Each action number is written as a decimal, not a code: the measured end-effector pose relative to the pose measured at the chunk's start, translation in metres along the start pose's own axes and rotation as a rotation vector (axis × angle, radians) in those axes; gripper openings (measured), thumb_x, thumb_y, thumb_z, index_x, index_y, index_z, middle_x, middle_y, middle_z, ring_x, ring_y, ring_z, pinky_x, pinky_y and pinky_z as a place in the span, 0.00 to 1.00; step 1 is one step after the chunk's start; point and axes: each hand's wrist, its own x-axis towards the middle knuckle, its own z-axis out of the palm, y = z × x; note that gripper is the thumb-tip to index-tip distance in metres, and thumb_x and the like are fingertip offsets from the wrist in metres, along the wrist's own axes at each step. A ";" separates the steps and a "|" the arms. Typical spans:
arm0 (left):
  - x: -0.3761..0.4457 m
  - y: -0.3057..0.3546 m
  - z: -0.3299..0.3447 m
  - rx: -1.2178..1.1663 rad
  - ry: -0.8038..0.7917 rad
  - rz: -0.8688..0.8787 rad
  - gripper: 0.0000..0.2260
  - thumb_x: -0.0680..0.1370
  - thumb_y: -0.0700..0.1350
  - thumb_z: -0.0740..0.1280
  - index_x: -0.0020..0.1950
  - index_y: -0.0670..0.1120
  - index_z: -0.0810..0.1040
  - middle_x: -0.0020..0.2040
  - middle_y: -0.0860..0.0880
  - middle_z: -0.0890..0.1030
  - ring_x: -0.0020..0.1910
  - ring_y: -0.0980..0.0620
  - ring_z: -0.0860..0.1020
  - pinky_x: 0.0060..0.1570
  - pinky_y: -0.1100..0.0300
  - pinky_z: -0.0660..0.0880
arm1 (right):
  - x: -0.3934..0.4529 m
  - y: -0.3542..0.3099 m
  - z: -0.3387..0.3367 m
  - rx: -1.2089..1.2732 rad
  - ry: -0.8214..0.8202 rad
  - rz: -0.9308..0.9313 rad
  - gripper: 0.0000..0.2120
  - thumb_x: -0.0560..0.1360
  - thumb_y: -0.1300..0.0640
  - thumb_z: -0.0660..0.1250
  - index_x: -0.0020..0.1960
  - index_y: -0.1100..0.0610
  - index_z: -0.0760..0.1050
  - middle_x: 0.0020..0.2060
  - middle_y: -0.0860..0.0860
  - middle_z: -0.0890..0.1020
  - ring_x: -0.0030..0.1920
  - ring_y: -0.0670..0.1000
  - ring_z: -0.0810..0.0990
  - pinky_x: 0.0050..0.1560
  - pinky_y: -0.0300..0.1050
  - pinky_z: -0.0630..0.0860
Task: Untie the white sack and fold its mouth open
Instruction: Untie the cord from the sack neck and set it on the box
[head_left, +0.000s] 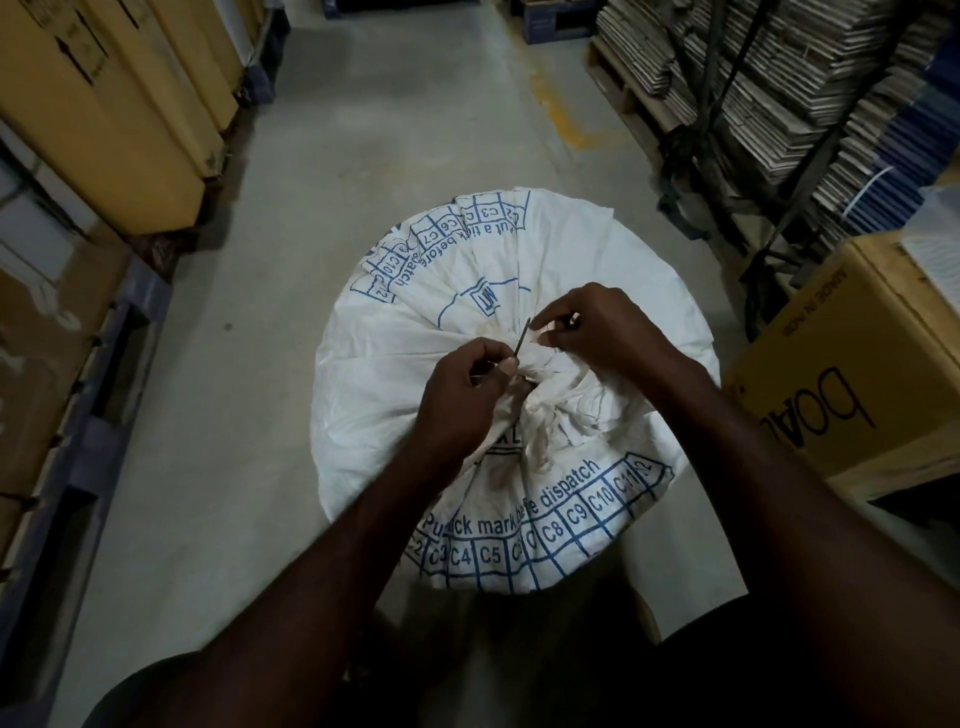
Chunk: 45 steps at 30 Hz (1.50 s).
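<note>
- The sack (519, 374), white with blue print, stood upright on the concrete floor (249, 415) in an aisle, its mouth gathered into a tied bunch at the centre of the view.
- Stacked cartons (130, 130) ran along at ten o'clock, bundled flat cardboard (779, 78) at two o'clock, and a brown box (841, 364) sat at three o'clock, just beside the sack.
- The left hand (462, 405) had its grip pressed together on a thin dark strip (522, 339) rising from the knot (540, 374).
- The right hand (608, 332), at one o'clock of the knot, pinched a pale bit of the tie between thumb and forefinger.
- By my reading, the untying step was in hand; the mouth was not yet loosened.
- The next move probably called for freeing the tie from the bunch, then spreading the gathered cloth outward and rolling the rim down.
</note>
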 end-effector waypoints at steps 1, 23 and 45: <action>0.000 0.007 -0.002 -0.018 0.008 0.009 0.03 0.83 0.39 0.70 0.53 0.43 0.83 0.48 0.48 0.87 0.48 0.55 0.83 0.53 0.59 0.79 | -0.002 -0.003 -0.003 -0.007 0.029 -0.019 0.08 0.73 0.46 0.78 0.52 0.40 0.87 0.36 0.39 0.82 0.44 0.46 0.82 0.57 0.57 0.80; -0.013 0.025 -0.017 -0.613 0.213 -0.225 0.09 0.88 0.35 0.60 0.65 0.31 0.73 0.56 0.38 0.86 0.44 0.52 0.87 0.50 0.58 0.85 | -0.080 -0.034 -0.043 0.193 0.617 0.154 0.12 0.78 0.59 0.65 0.61 0.52 0.74 0.56 0.54 0.81 0.56 0.55 0.81 0.57 0.56 0.80; -0.106 0.013 0.037 0.073 0.357 0.169 0.02 0.83 0.41 0.72 0.51 0.47 0.83 0.45 0.54 0.85 0.47 0.54 0.84 0.51 0.57 0.80 | -0.078 -0.087 -0.016 1.410 -0.173 0.012 0.33 0.83 0.76 0.56 0.84 0.56 0.59 0.71 0.55 0.78 0.66 0.50 0.83 0.74 0.46 0.73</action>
